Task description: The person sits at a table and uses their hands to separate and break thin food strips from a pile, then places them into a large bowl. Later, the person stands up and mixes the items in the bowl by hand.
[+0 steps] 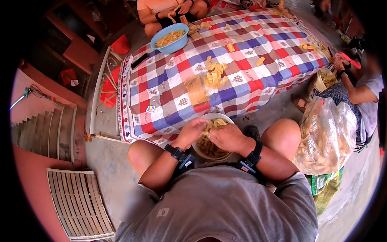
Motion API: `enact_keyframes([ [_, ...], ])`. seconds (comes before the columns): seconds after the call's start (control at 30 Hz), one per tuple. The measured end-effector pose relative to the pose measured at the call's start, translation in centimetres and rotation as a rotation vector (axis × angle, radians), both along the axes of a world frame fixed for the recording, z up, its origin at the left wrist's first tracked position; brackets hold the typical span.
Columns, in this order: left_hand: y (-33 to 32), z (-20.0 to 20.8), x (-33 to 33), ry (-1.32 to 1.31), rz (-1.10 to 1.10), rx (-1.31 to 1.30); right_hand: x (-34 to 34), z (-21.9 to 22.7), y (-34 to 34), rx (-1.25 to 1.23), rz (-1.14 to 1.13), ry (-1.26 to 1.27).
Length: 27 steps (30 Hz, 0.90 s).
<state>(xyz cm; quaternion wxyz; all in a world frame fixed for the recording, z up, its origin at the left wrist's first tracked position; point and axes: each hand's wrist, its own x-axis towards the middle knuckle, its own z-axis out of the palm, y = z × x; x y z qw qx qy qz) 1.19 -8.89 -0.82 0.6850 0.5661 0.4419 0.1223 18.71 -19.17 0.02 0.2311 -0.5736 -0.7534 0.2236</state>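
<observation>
Both hands are together over a white bucket [231, 119] between my knees, which holds many yellowish-brown folded strips [211, 150]. My left hand [192, 131] is closed, its fingertips pinching a pale yellow strip [209, 126] at the bucket's far side. From the other side my right hand [230, 138] closes on the same strip, thumb and fingers bent inward. The strip's ends are partly hidden by my fingers. Just beyond the bucket, a small wooden board [196, 90] lies on the checked tablecloth [161, 82], beside a loose heap of yellow strips [216, 76].
A blue basin [172, 47] of strips stands at the table's far left, near a seated person [161, 12]. Another person [363, 80] sits at right beside a bucket [316, 86]. Close to my right knee bulges a clear plastic bag [324, 139]. Slatted wood [80, 201] lies at left.
</observation>
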Motion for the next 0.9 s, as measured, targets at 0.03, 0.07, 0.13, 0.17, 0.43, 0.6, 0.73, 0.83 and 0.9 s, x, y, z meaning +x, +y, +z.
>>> enact_keyframes([
  [0.03, 0.2, 0.1, 0.1, -0.023, -0.018, -0.048, 0.3, 0.2, 0.0, 0.006, -0.019, 0.031],
  [0.07, 0.6, 0.4, 0.0, -0.047, -0.034, -0.095, 0.6, 0.5, 0.1, 0.012, -0.037, 0.062],
  [0.13, 1.2, 1.4, -0.1, -0.086, -0.034, -0.174, 1.4, 0.7, 0.4, 0.007, -0.063, 0.175],
  [0.17, 1.3, 2.5, -0.3, -0.1, -0.02, -0.203, 1.9, 0.5, 0.7, -0.002, -0.073, 0.259],
  [0.43, 2.1, 7.6, -2.6, -0.153, -0.131, -0.087, 2.0, 3.0, 1.6, -0.158, 0.005, 0.465],
  [0.6, 2.7, 7.9, -2.6, -0.185, -0.185, 0.008, 1.6, 3.4, 3.1, -0.094, 0.072, 0.497],
  [0.73, 4.6, 7.6, -1.7, -0.224, -0.041, 0.075, 2.5, 3.8, 6.5, -0.276, 0.008, 0.638],
  [0.83, 7.3, 6.7, -1.1, -0.202, 0.026, 0.114, 3.1, 4.1, 8.8, -0.327, -0.123, 0.732],
  [0.9, 9.1, 6.1, -0.7, -0.208, 0.024, 0.149, 3.3, 3.9, 10.6, -0.333, -0.196, 0.789],
])
